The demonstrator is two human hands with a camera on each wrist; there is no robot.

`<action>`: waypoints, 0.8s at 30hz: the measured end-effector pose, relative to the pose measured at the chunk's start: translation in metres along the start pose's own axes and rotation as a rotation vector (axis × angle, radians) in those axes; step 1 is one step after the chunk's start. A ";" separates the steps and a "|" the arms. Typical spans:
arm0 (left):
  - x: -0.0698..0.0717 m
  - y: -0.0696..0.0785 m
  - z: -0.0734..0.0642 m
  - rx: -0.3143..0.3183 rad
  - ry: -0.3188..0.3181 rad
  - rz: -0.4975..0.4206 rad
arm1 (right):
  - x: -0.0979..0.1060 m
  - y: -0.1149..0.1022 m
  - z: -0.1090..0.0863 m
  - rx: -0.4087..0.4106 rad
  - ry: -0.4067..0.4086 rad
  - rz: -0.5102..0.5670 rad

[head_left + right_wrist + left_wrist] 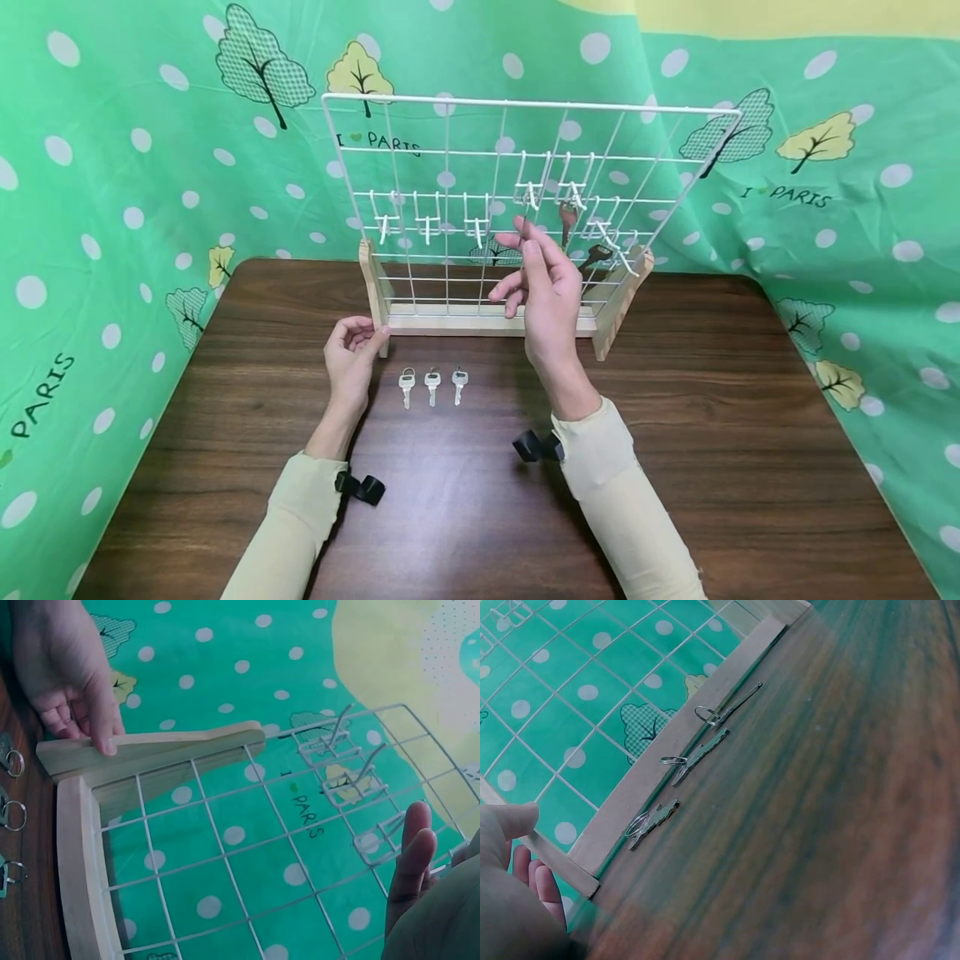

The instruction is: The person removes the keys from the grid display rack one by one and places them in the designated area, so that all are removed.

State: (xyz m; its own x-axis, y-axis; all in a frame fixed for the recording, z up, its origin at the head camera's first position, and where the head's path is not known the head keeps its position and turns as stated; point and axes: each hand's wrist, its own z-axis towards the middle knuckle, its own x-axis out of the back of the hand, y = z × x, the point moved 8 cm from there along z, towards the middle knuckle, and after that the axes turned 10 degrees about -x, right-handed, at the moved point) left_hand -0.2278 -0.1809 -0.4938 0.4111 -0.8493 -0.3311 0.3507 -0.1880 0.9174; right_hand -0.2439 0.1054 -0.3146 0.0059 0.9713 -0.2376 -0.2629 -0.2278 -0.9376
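Observation:
A white wire grid rack (531,102) stands upright on wooden feet, with several white hooks (428,225) on it. My right hand (553,304) is raised in front of the grid and pinches a key (523,223) between thumb and index finger, just under an upper middle hook. The key is seen nearly edge-on and mostly hidden by fingers. Two other keys hang to the right: a brownish key (567,222) and a dark key (597,255). My left hand (351,358) grips the rack's left wooden foot (555,859) between thumb and fingers.
Three silver keys with rings, a left key (407,385), a middle key (432,385) and a right key (460,383), lie in a row on the brown table (450,517) before the rack. A green dotted cloth (150,208) hangs behind and at the sides.

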 end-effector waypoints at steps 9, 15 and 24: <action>-0.001 0.001 0.000 -0.003 -0.005 -0.010 | -0.001 -0.005 0.002 0.014 0.047 0.052; 0.001 0.000 0.000 -0.005 -0.003 -0.005 | -0.002 -0.007 0.004 0.023 0.053 0.091; 0.000 -0.001 0.001 -0.012 -0.004 -0.018 | 0.000 -0.012 0.005 0.042 0.074 0.116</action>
State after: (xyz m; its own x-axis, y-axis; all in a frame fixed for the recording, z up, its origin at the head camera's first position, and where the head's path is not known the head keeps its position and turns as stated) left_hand -0.2289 -0.1815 -0.4942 0.4009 -0.8478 -0.3470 0.3680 -0.1979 0.9085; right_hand -0.2451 0.1081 -0.3022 0.0435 0.9305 -0.3637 -0.3059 -0.3341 -0.8915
